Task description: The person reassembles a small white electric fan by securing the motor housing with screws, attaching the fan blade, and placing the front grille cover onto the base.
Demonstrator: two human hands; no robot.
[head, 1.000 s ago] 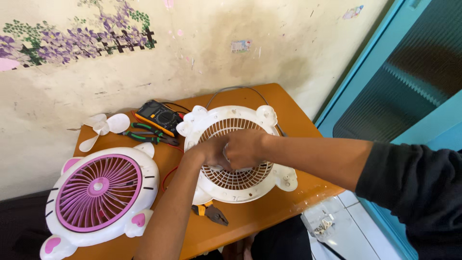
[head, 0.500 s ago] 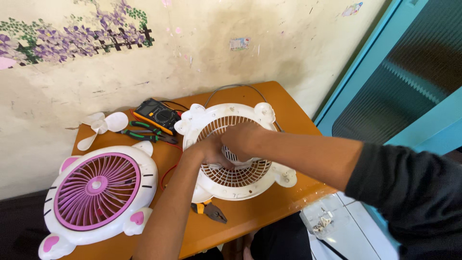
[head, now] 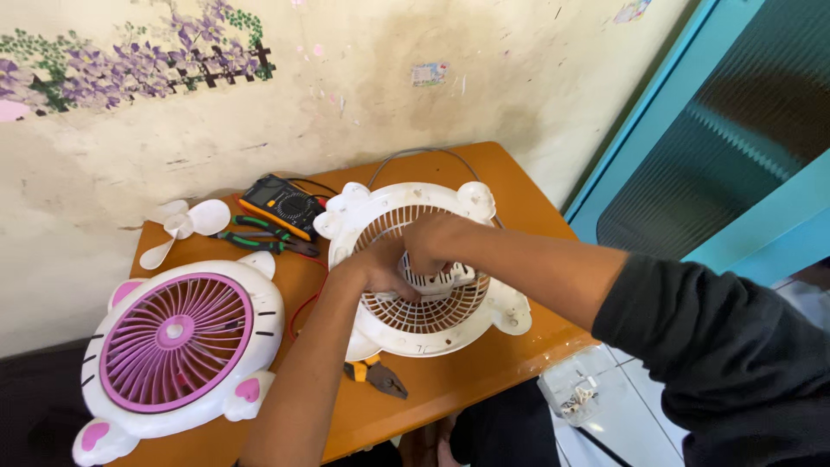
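Note:
A white fan rear housing point(head: 484, 324) with a round brownish grille lies flat on the orange table point(head: 467, 380). At its centre sits a small white motor cover point(head: 441, 278). My left hand point(head: 380, 268) grips the left side of that cover. My right hand point(head: 430, 238) closes over its top from above. Both wrists meet over the grille's middle. The underside of the cover is hidden by my fingers.
A white and purple fan front point(head: 177, 342) lies at the table's left. Behind it are a white fan blade point(head: 186, 225), green-handled pliers point(head: 259, 242) and a black and orange multimeter point(head: 284, 206). Yellow-handled pliers point(head: 376, 374) rest near the front edge. A teal door point(head: 718, 147) stands on the right.
My right hand has moved up and back off the grille centre, uncovering the white motor cover. My left hand stays on the cover's left side.

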